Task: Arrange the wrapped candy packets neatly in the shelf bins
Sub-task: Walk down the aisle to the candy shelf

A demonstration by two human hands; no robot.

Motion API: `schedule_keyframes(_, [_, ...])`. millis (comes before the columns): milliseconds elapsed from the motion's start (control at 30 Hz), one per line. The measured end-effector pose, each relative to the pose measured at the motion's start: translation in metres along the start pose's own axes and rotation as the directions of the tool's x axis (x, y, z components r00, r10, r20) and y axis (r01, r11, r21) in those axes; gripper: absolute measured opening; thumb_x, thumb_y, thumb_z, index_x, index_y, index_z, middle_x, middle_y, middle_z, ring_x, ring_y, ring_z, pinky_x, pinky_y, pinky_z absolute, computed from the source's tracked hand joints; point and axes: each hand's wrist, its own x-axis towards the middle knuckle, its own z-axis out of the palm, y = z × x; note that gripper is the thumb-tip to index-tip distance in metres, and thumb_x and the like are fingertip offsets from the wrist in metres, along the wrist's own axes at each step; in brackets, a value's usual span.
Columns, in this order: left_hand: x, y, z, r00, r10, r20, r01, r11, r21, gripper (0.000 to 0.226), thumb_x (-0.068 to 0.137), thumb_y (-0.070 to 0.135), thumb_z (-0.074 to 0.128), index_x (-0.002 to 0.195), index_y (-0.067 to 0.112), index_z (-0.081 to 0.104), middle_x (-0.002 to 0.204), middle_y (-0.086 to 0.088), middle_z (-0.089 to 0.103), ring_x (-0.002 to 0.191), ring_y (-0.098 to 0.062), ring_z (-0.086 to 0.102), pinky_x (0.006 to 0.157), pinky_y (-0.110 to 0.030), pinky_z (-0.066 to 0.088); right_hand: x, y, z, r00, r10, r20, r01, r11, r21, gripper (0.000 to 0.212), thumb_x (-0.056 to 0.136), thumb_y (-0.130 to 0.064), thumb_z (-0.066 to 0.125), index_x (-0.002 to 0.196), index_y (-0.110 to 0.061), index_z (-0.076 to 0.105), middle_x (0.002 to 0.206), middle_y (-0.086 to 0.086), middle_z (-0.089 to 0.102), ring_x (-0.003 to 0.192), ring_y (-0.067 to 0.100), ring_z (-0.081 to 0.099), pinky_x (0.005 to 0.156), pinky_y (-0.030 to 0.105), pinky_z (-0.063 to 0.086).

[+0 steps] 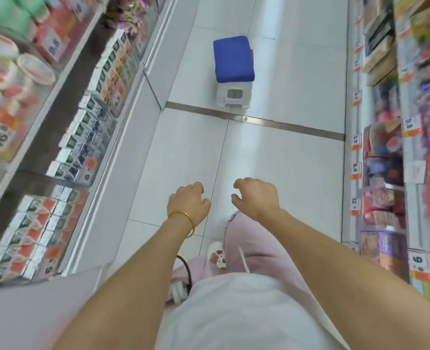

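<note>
My left hand (pixel 188 202), with a gold bangle on the wrist, hangs over the white aisle floor, fingers loosely curled and holding nothing. My right hand (pixel 255 197) hangs beside it, a small gap between them, also loosely curled and holding nothing. Wrapped candy packets (pixel 130 16) lie in a shelf bin at the far upper left, blurred. Neither hand is near them.
A small white stool with a blue cushion (pixel 233 69) stands in the aisle ahead. Left shelves (pixel 82 137) hold rows of small boxes with price tags. Right shelves (pixel 385 173) hold packaged goods. A metal strip (pixel 259 120) crosses the floor.
</note>
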Motion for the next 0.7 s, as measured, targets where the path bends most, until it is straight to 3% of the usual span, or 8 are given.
schedule_keyframes(133, [0.107, 0.01, -0.039, 0.999, -0.02, 0.03, 0.019, 1.0, 0.019, 0.034, 0.089, 0.028, 0.044, 0.12, 0.014, 0.05, 0.114, -0.006, 0.061, 0.107, -0.026, 0.052, 0.088, -0.036, 0.041, 0.11, 0.019, -0.03, 1.0, 0.0, 0.02, -0.001, 1.0, 0.009, 0.027, 0.089, -0.028, 0.043, 0.104, -0.013, 0.059, 0.098, 0.003, 0.064, 0.091, 0.026, 0.059, 0.065, 0.03, 0.041])
schedule_keyframes(333, [0.275, 0.03, -0.129, 0.996, -0.085, -0.006, 0.085, 0.996, -0.039, 0.034, 0.09, 0.026, 0.044, 0.121, 0.014, 0.049, 0.116, -0.006, 0.06, 0.108, -0.026, 0.051, 0.089, -0.036, 0.042, 0.293, 0.05, -0.111, 0.999, -0.047, 0.02, 0.047, 0.999, -0.017, 0.031, 0.09, -0.032, 0.043, 0.111, -0.014, 0.058, 0.106, 0.002, 0.065, 0.096, 0.026, 0.061, 0.076, 0.033, 0.049])
schedule_keyframes(600, [0.45, 0.031, -0.235, 0.988, -0.13, -0.079, 0.12, 0.985, -0.125, 0.033, 0.089, 0.027, 0.045, 0.119, 0.014, 0.051, 0.114, -0.006, 0.06, 0.109, -0.026, 0.05, 0.087, -0.036, 0.038, 0.491, 0.043, -0.214, 0.987, -0.16, 0.008, 0.16, 0.982, -0.101, 0.03, 0.089, -0.033, 0.045, 0.111, -0.017, 0.059, 0.105, 0.001, 0.065, 0.093, 0.027, 0.061, 0.071, 0.032, 0.049])
schedule_keyframes(700, [0.527, 0.014, -0.262, 0.984, -0.15, -0.099, 0.136, 0.981, -0.142, 0.03, 0.088, 0.028, 0.045, 0.114, 0.015, 0.052, 0.111, -0.007, 0.061, 0.105, -0.029, 0.053, 0.083, -0.036, 0.04, 0.575, 0.034, -0.234, 0.981, -0.192, 0.013, 0.192, 0.972, -0.138, 0.028, 0.089, -0.033, 0.044, 0.105, -0.016, 0.06, 0.1, 0.001, 0.065, 0.087, 0.026, 0.06, 0.063, 0.029, 0.042])
